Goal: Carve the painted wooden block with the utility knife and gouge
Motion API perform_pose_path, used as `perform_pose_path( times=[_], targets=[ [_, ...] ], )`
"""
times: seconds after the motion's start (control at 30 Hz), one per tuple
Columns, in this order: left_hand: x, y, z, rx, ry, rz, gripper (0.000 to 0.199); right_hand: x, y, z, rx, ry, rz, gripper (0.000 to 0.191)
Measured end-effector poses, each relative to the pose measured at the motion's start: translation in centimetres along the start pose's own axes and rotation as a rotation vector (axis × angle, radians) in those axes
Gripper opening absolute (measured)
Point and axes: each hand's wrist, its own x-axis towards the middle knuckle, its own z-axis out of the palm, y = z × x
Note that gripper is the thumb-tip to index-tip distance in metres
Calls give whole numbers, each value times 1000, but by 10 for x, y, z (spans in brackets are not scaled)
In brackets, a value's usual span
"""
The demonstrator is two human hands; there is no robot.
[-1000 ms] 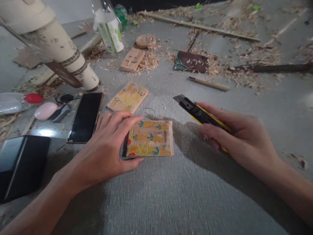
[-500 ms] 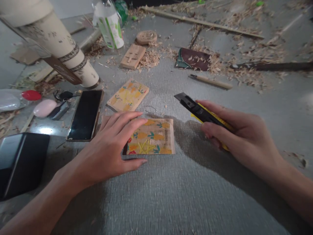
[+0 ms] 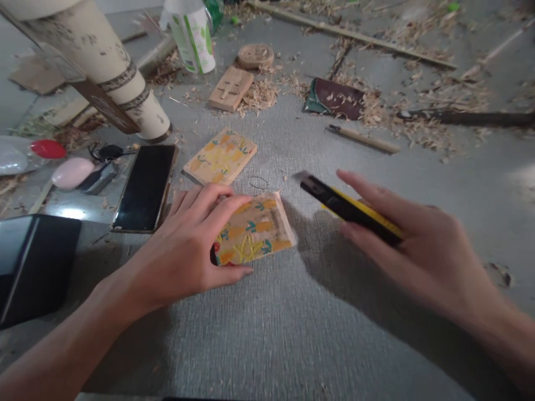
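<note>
A small wooden board (image 3: 259, 229), painted with orange shapes, teal leaves and a yellow star, lies in the middle, turned slightly. My left hand (image 3: 184, 242) grips its left side, fingers over the far edge and thumb along the near edge, covering that end. My right hand (image 3: 412, 234) holds a yellow and black utility knife (image 3: 351, 210), its blade out and pointing left, above the table and apart from the board. Just beyond my left hand lies a second painted board (image 3: 221, 156) with a similar pattern.
A phone (image 3: 146, 186), a black box (image 3: 37, 267) and a cream tumbler (image 3: 125, 72) stand at the left. Farther back are a carved wooden block (image 3: 231, 88), a round wooden piece (image 3: 256, 55), a wooden-handled tool (image 3: 363, 139), a dark red pouch (image 3: 338, 99) and scattered shavings.
My left hand has turned the board, its right end swinging away from me. The utility knife has dipped slightly, and the right fingers have shifted on it.
</note>
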Motion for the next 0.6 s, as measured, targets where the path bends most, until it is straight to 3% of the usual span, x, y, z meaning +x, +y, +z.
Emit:
perform_pose_path(
  times=[0.07, 0.27, 0.6],
  targets=[
    [1, 1, 3, -24, 15, 5, 90, -13, -12, -7, -96, -33, -137, 55],
    [2, 6, 13, -22, 68, -44, 82, -55, -41, -18, -322, -190, -258, 63],
    [4, 9, 15, -30, 51, -98, 85, -48, -57, -3, -371, -220, -321, 61]
  ],
)
